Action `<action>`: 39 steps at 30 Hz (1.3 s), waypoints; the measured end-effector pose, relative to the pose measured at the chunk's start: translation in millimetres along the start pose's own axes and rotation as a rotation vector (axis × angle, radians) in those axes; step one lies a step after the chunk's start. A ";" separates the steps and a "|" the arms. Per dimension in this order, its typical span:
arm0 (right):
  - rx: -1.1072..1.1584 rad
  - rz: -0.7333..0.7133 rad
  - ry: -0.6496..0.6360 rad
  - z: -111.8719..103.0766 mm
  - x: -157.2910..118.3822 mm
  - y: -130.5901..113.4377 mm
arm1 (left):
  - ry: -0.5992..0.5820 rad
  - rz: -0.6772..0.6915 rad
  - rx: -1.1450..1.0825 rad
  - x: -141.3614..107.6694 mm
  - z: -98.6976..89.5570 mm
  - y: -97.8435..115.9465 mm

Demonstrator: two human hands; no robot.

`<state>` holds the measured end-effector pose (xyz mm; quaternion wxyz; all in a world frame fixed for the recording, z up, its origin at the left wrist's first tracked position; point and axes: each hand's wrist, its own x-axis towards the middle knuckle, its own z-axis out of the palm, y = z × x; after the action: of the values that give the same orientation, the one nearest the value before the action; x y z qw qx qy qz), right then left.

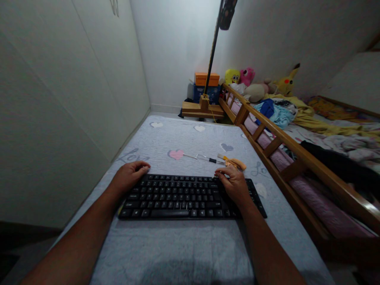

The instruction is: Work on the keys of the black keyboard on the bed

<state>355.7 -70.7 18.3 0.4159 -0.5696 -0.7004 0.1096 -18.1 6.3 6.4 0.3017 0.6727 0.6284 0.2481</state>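
Note:
A black keyboard [178,198] lies flat on the cloth-covered surface in front of me. My left hand [130,176] rests against its upper left corner, thumb and fingers extended with a small gap between them. Over the keyboard's right part is my right hand [234,184], its thumb and fingertips pinched together near the top row of keys. A tiny pale bit shows at those fingertips, too small to name. Beyond the keyboard lie a thin stick [190,156], a wire tool with a black grip [212,160], a small yellow-handled brush [222,157] and a crumpled orange cloth [237,164].
A wooden bed rail [267,134] runs along the right, with clothes and plush toys [255,91] behind it. White cabinet doors [74,99] stand at the left. At the far end are a wooden stand [203,107] with a dark pole and stacked boxes [207,79].

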 end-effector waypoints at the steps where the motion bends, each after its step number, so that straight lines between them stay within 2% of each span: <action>1: 0.001 -0.004 -0.004 -0.6 0.1 -0.8 | -0.001 -0.002 0.000 0.1 -0.1 -0.3; 11: 0.003 0.011 -0.081 -8.0 0.5 -5.6 | 0.021 -0.021 -0.009 -0.7 -1.1 4.7; 30: -0.009 -0.009 -0.026 -3.1 1.3 -5.0 | 0.010 -0.008 -0.002 -0.2 -0.2 0.0; 39: -0.052 0.022 -0.126 -11.1 0.8 -4.8 | 0.005 -0.013 -0.013 -1.4 -1.4 4.6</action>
<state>360.1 -75.1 28.7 0.3548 -0.5799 -0.7214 0.1315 -16.0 4.9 10.8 0.3063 0.6658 0.6319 0.2519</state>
